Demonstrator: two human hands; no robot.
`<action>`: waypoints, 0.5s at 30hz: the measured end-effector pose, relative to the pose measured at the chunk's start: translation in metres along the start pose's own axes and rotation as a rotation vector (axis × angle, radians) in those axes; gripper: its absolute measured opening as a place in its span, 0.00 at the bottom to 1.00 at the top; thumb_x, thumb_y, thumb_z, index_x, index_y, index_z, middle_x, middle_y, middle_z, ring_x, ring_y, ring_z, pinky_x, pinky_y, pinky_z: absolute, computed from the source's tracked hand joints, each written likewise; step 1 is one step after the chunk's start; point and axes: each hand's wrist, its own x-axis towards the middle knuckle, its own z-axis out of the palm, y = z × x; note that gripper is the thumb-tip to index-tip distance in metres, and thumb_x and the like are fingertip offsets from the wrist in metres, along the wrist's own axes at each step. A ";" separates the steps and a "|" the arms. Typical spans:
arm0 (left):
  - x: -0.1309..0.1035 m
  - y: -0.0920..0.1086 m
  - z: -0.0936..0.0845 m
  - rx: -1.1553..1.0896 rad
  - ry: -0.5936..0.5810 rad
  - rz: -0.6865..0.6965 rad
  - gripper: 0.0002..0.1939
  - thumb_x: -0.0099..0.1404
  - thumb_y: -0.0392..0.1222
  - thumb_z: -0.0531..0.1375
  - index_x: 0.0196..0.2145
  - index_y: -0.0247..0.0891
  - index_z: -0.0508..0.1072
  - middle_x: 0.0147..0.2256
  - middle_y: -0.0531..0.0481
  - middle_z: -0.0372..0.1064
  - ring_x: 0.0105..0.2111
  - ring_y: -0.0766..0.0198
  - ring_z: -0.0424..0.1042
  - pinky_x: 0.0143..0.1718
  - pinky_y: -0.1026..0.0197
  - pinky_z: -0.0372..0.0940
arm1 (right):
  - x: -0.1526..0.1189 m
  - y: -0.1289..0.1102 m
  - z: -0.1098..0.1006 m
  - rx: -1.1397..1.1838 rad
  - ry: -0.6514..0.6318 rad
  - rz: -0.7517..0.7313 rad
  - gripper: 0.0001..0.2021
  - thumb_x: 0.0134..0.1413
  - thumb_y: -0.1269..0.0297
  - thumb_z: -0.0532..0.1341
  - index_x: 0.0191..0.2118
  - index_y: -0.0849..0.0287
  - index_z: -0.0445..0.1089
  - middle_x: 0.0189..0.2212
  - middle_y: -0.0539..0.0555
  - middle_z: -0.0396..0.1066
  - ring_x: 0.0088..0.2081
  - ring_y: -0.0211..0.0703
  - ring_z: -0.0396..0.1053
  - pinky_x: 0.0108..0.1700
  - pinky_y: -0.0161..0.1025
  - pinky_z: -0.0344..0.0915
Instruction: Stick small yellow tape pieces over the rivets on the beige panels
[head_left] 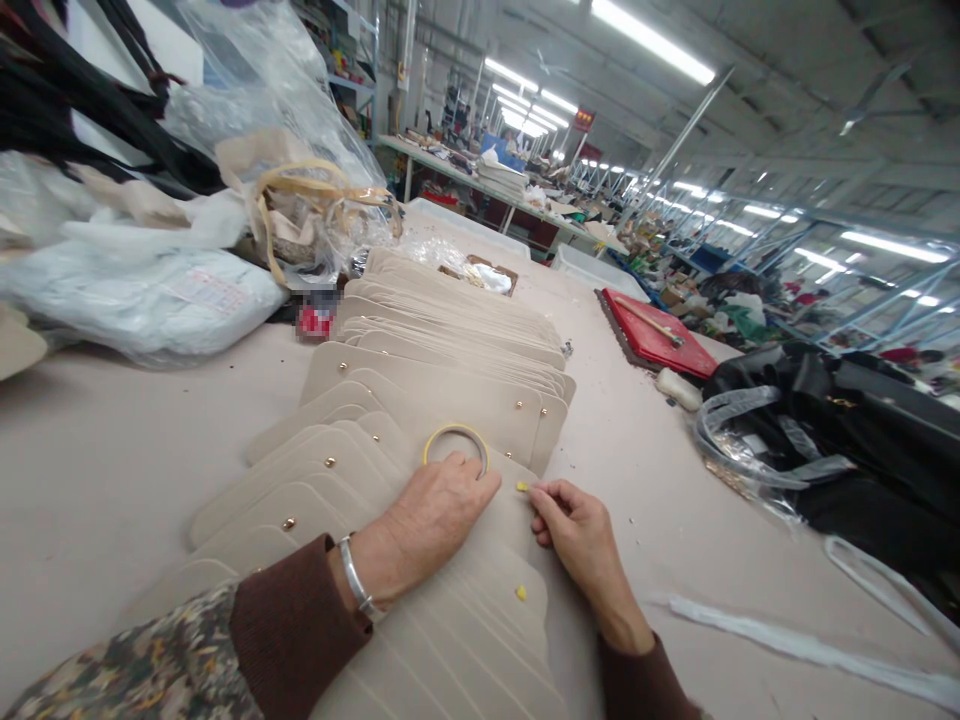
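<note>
My left hand [431, 505] is closed on a roll of yellow-edged tape [427, 440], held over overlapping beige panels [360, 390] with small metal studs. To its right, my right hand [574, 520] pinches a small yellow tape piece [523, 487] near the edge of a panel. Another yellow piece [520, 593] sticks on a panel lower down. The panels lie fanned in a long row, with a further stack behind.
Plastic-wrapped bundles [142, 290] lie at the left. A red board [660, 335] with a hammer-like tool on it is at the back right. Black bags [840, 430] and a white strip [810, 650] lie at the right.
</note>
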 end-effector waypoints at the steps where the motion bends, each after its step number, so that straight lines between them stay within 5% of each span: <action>1: 0.000 0.000 0.000 0.000 0.000 0.000 0.08 0.67 0.28 0.50 0.38 0.37 0.67 0.35 0.45 0.70 0.36 0.54 0.68 0.33 0.56 0.65 | -0.001 0.000 0.001 -0.053 0.008 -0.025 0.17 0.52 0.49 0.61 0.31 0.61 0.72 0.17 0.47 0.67 0.18 0.35 0.64 0.21 0.31 0.64; 8: 0.000 0.001 0.002 -0.022 0.012 -0.011 0.08 0.67 0.29 0.51 0.38 0.38 0.67 0.36 0.46 0.69 0.36 0.54 0.69 0.32 0.56 0.66 | -0.001 -0.008 0.007 -0.012 0.083 0.022 0.20 0.53 0.46 0.58 0.39 0.61 0.71 0.16 0.46 0.65 0.16 0.36 0.62 0.18 0.32 0.63; 15: 0.001 0.001 0.003 -0.031 -0.003 -0.024 0.09 0.67 0.29 0.50 0.38 0.38 0.68 0.36 0.45 0.70 0.36 0.54 0.70 0.33 0.55 0.68 | 0.004 -0.009 0.009 -0.244 0.063 -0.070 0.17 0.52 0.50 0.59 0.26 0.60 0.71 0.14 0.47 0.63 0.16 0.35 0.60 0.17 0.31 0.58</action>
